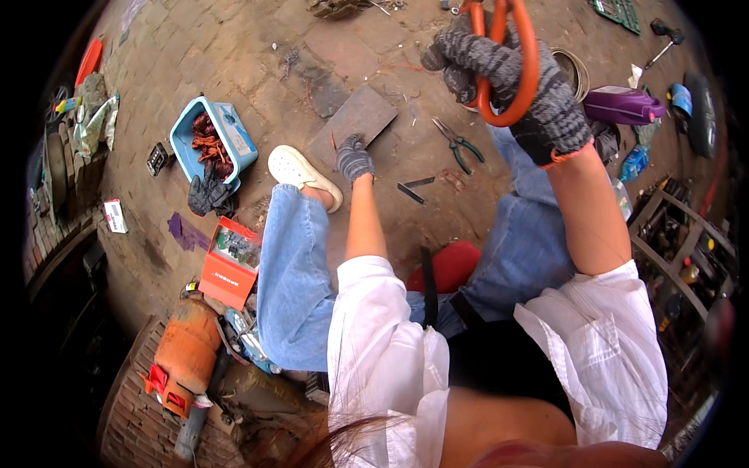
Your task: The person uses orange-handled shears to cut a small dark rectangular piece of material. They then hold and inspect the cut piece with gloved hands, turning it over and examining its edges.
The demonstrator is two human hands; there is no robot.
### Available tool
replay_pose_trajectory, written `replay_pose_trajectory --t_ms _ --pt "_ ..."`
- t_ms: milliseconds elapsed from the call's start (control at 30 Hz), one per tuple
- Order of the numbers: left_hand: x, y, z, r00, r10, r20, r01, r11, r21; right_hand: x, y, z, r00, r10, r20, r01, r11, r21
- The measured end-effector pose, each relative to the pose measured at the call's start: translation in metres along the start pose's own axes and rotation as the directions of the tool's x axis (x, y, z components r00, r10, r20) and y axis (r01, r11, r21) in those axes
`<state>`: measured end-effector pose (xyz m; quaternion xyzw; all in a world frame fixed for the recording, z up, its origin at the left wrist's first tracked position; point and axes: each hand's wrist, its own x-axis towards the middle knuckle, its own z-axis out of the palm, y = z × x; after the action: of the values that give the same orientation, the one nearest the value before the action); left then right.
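Right hand (550,90): raised high, gloved fingers wrapped round an orange-handled tool (531,66); its working end is out of my sight.
Left hand (355,158): at the near edge of the dark plate (367,109) on the floor (257,86), fingers curled; I can't tell whether they grip the thin reddish strip (334,141) beside them.
Blue tub (243,143): left of the plate, holding reddish scrap (209,144).
Progress: under way, I'd judge; the strip lies outside the tub; how much is left, I can't tell.
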<state>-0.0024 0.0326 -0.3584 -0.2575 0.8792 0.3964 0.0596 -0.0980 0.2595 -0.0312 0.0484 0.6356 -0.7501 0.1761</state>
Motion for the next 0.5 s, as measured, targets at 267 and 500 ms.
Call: replay_pose_trajectory --t_ms 267,500 --pt "-0.004 0.001 -0.006 0.99 0.141 -0.022 -0.136 0.981 0.137 0.008 0.165 0.021 0.95 -0.272 0.153 0.183 0.088 -0.979" --pt "0.0 0.003 -0.002 0.99 0.139 -0.039 -0.135 0.987 0.084 0.008 0.284 0.028 0.934 0.353 0.062 0.003 0.165 -0.986"
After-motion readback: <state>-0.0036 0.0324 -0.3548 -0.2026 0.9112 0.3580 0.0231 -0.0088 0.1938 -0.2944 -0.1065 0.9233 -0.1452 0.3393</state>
